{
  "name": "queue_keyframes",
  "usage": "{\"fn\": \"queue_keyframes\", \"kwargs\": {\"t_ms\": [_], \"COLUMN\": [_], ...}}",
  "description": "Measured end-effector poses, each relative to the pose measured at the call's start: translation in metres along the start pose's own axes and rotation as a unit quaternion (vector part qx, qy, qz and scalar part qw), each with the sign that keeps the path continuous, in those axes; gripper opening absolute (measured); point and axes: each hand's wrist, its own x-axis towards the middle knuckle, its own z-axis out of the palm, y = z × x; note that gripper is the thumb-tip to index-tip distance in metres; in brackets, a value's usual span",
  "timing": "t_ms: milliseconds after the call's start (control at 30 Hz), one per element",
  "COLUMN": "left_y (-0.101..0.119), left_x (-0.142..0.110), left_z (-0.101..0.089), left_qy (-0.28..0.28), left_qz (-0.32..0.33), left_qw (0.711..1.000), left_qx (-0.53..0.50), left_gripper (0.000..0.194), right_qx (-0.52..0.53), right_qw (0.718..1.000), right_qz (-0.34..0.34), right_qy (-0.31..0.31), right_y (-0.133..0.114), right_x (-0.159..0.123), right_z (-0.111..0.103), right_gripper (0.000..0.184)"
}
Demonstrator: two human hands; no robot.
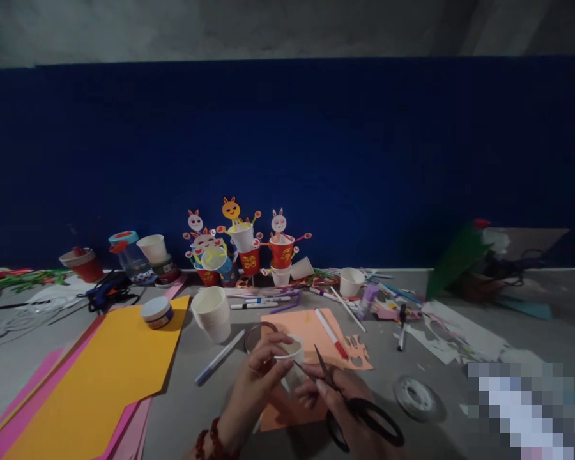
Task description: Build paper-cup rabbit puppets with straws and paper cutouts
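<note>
**Cup and scissors held over a bench.** Nearest, the right hand grasps the scissors, their blades spread beside the cup. The left hand grasps the cup near its rim, above an orange sheet on the bench. A red-capped marker lies on the sheet. Farther left stands a cup stack; beyond, cup figures stand before a blue panel.

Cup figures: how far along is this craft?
The back figures look finished, with faces and arms. The left hand holds a white cup; the right hand, open scissors near its rim. Apparently remaining: that cup's face and arms. The stacked cups look unused.
</note>
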Motion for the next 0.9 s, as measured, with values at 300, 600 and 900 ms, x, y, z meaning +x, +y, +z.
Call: {"fn": "queue_keyframes", "kwargs": {"t_ms": [300, 600, 900], "left_y": [0.002, 0.012, 0.003], "left_x": [0.003, 0.003, -0.002], "left_z": [-0.005, -0.008, -0.008], "left_qy": [-0.019, -0.028, 0.001], "left_qz": [0.019, 0.093, 0.092], "left_qw": [0.998, 0.977, 0.975], "left_qx": [0.057, 0.19, 0.203], "left_gripper": [0.017, 0.012, 0.007], "right_qx": [-0.01, -0.019, 0.073], "right_qw": [1.0, 1.0, 0.997], "right_qz": [0.002, 0.003, 0.019], "right_qy": [0.006, -0.018, 0.03], "right_y": [-0.004, -0.004, 0.012], "right_x": [0.001, 0.004, 0.004], "right_z": [0.0, -0.003, 0.003], "right_gripper": [0.05, 0.053, 0.045]}}
